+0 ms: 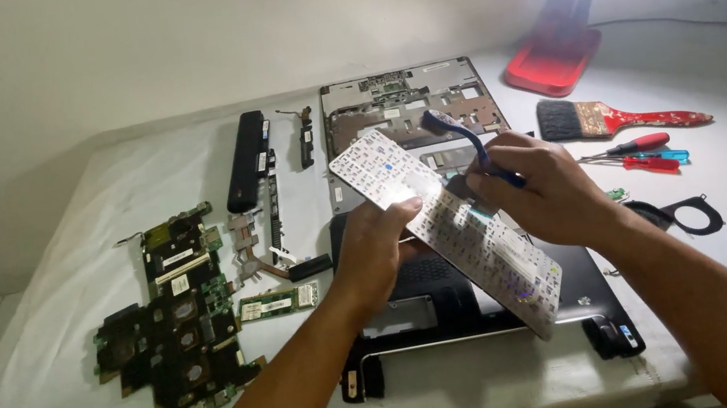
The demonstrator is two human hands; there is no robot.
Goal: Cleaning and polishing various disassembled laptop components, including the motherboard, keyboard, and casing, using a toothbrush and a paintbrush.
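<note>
My left hand [373, 251] grips the near edge of a laptop keyboard [399, 178], which is turned pale underside up and tilted over the table. My right hand [543, 189] holds a blue-handled brush [454, 130] against the keyboard's back. Below both hands lies a black laptop lid [583, 280] with its hinges toward me. Behind it rests the bare grey laptop base frame [396, 105].
A green motherboard [176, 319], a memory stick [279, 302], a heat pipe [253, 247] and a long black battery [245, 160] lie at left. At right are a paintbrush [610, 117], small screwdrivers [645, 153], a black ring part [690, 213] and a lit red lamp [556, 59].
</note>
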